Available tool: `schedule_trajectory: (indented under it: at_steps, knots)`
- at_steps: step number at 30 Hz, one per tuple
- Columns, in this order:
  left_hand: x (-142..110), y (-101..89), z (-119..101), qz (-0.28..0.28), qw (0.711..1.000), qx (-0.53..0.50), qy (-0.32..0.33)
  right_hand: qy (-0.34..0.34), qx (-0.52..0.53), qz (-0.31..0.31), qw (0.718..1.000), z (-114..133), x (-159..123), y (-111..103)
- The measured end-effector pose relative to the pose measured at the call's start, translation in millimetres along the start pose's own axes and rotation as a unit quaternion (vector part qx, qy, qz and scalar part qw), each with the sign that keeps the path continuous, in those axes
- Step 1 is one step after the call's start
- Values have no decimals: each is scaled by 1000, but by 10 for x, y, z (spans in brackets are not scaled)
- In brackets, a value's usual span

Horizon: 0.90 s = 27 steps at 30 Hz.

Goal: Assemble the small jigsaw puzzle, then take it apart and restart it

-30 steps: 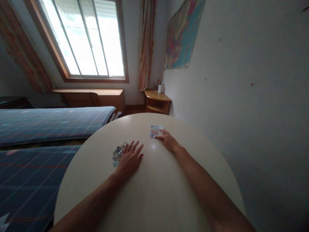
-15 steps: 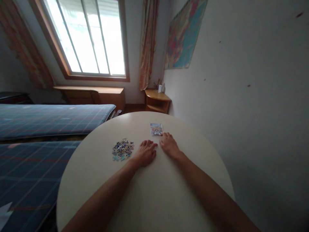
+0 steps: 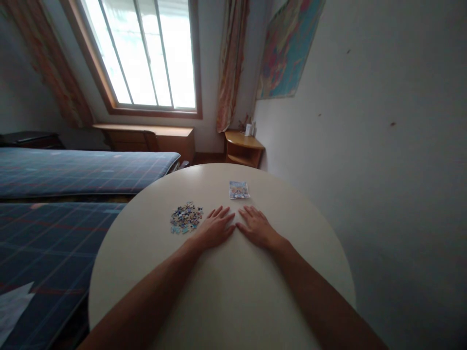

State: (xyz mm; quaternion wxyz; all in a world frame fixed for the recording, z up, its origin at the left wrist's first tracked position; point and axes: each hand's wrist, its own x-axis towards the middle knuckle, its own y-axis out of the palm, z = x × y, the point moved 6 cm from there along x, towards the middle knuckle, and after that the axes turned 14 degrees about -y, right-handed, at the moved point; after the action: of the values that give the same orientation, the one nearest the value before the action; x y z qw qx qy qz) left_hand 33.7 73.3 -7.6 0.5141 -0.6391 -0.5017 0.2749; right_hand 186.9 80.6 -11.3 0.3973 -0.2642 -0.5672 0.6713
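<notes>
The small printed card (image 3: 239,190) lies flat on the round table (image 3: 226,291), beyond the hands and a little toward the far edge, its side edges running roughly away from the person and its near edge facing the fingers. It looks nearly square from here, so its long axis is hard to tell, and the print is too small to show which way up it is. The loose puzzle pieces (image 3: 186,218) form a rough, roundish heap to the left of the hands, pointing no single way. The left hand (image 3: 215,228) rests palm down, fingers slightly spread and angled forward, just beside the heap and holding nothing. The right hand (image 3: 257,228) mirrors it — palm down, fingers a little apart, empty — nearer the card but apart from it. The two thumbs point inward and nearly meet; whether they touch is unclear. The tabletop is pale and smooth. Plaid mattresses (image 3: 62,238) lie to the left, with a desk (image 3: 175,132) under the bright window (image 3: 146,53); a corner shelf (image 3: 243,141) stands beyond the table, and a colourful map (image 3: 290,51) hangs on the right wall.
</notes>
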Motion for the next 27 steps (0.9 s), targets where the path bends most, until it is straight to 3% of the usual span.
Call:
schedule_trajectory:
  at_steps: [11, 14, 17, 20, 23, 27]
  knots:
    - [-10, -5, -13, 8, 1000, 23, -8, 2, 6, 27, 1000, 10, -3, 6]
    - [-23, -67, 5, -12, 999, 35, -27, 5, 9, 32, 999, 14, -10, -7]
    - [-34, -245, 178, -77, 986, 73, -126, 6, 14, 35, 999, 10, -21, -13]
    - [-101, -448, 524, -137, 939, 98, -301, 1, 20, 35, 999, -6, -26, -1]
    - [-157, -464, 828, -107, 901, 87, -411, 0, 27, 32, 999, -27, -28, 16]
    - [-100, -370, 974, -79, 905, 88, -409, 1, 31, 27, 999, -29, -30, 18]
